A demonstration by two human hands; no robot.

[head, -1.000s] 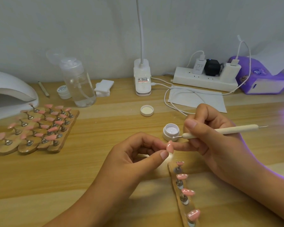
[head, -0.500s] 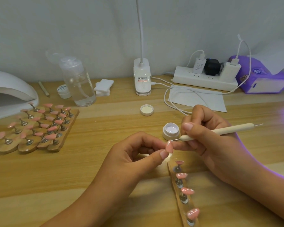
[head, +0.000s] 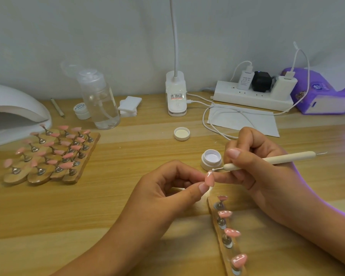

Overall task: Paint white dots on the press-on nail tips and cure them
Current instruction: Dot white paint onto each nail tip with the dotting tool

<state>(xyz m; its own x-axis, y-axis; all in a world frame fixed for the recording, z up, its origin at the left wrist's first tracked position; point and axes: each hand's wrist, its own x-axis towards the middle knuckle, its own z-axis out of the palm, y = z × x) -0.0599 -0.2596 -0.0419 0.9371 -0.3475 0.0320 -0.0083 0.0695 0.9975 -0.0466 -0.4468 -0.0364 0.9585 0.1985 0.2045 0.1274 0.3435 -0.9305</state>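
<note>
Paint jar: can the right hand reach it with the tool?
Probably yes: the jar stands open just beside the right hand, and nothing lies between it and the tip of the tool.

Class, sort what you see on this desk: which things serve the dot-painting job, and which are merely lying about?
In use: left hand, nail tip, right hand, dotting tool, paint pot, tip strip, curing lamp.
Lying about: pump bottle, cotton pads, pencil, power strip, tissue pack.

We see the left hand (head: pixel 167 193) pinching a pink tip (head: pixel 209 178) while the right hand (head: pixel 261 172) holds the dotting tool (head: pixel 267 160), its ball on the tip.
</note>
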